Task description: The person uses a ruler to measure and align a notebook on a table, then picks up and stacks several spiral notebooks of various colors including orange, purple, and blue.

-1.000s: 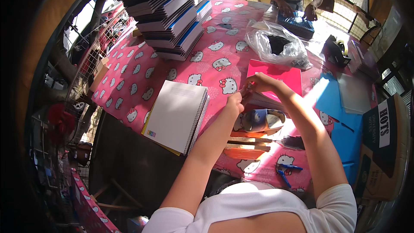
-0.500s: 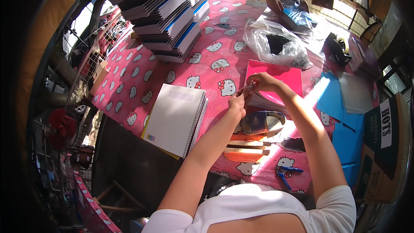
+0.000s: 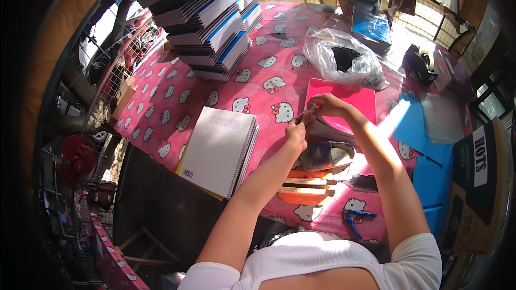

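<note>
My left hand [image 3: 296, 133] and my right hand [image 3: 327, 106] meet over the left edge of a pink-covered spiral notebook [image 3: 355, 99]. Both have their fingers pinched together around something small, too hidden to name. The notebook's coil and page edges show below the right wrist. Just nearer to me lies a camouflage-patterned pouch [image 3: 325, 154]. To the left of my left forearm rests a stack of white-covered spiral notebooks [image 3: 219, 147], with a yellow cover peeking out beneath.
A tall stack of black-coiled notebooks [image 3: 207, 27] stands far left. Around me are a plastic bag [image 3: 344, 59], orange-and-wood pieces [image 3: 306, 189], blue pliers-like cutters [image 3: 355, 220], blue sheets [image 3: 411, 123], a tape dispenser [image 3: 422, 64] and a cardboard box [image 3: 478, 182]. Across the table another person handles a blue-topped stack [image 3: 372, 29].
My hands stay almost in place, still pinched together. Across the table, the other person's blue-topped stack has been turned more upright and squared, with a hand now on either side.
</note>
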The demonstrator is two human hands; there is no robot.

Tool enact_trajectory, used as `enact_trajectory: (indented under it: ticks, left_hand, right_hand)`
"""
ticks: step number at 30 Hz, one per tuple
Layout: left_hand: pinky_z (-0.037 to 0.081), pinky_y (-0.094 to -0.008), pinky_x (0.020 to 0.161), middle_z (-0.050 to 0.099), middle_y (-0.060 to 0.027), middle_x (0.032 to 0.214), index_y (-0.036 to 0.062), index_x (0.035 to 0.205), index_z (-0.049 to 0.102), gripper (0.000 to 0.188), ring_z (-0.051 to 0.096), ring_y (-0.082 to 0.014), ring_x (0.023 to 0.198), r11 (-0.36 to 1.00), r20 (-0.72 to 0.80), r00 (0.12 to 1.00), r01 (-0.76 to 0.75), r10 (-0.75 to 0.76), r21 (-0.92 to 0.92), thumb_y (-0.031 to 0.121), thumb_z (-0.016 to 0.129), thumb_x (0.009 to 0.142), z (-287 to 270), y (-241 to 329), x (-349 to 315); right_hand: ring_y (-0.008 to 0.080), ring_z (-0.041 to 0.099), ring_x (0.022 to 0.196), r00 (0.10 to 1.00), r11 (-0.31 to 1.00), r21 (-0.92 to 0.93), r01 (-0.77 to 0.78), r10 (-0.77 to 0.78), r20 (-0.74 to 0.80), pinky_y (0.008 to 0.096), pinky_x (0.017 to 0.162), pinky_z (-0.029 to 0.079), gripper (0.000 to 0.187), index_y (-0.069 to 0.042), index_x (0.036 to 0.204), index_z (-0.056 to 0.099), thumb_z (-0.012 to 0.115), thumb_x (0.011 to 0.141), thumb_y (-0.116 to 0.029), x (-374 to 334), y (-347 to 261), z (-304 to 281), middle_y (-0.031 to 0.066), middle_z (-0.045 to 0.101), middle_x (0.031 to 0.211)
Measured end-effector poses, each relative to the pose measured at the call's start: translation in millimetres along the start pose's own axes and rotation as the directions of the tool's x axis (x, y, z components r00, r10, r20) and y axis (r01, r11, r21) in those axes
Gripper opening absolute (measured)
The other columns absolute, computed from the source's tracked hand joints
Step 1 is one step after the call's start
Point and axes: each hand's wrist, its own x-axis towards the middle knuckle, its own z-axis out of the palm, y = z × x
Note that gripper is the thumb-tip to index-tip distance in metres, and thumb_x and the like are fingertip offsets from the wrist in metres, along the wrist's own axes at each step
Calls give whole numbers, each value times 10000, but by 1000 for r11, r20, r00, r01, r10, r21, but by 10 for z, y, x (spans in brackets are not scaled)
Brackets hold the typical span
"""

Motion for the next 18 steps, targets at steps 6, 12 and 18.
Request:
enact_trajectory:
  ticks: [6,12,18]
  left_hand:
    - [546,-254,745,607,-40,1005,22,1125,545,301,619,-136,853,999,-28,1000,11,-10,38,9,642,840,72,10,-23]
    - [439,-375,924,528,-138,1174,-7,1253,440,499,531,-249,1081,842,-53,944,-265,326,469,-62,534,765,21,27,4]
    - [205,-530,1089,180,-219,1483,106,1467,187,888,151,-413,1376,-33,529,470,-725,707,688,107,699,741,498,409,-411]
  right_hand:
    - [242,639,859,998,999,-11,42,-42,-43,359,747,500,378,-78,1123,616,677,762,-172,-46,98,4,120,662,895]
    - [211,570,662,907,977,-213,32,-118,-404,362,577,430,572,-93,1312,413,541,760,-19,-76,-76,71,146,568,732]
    - [368,622,841,863,898,-439,41,-253,-438,440,678,481,577,-86,1321,372,526,779,38,-679,-881,-668,193,620,902]
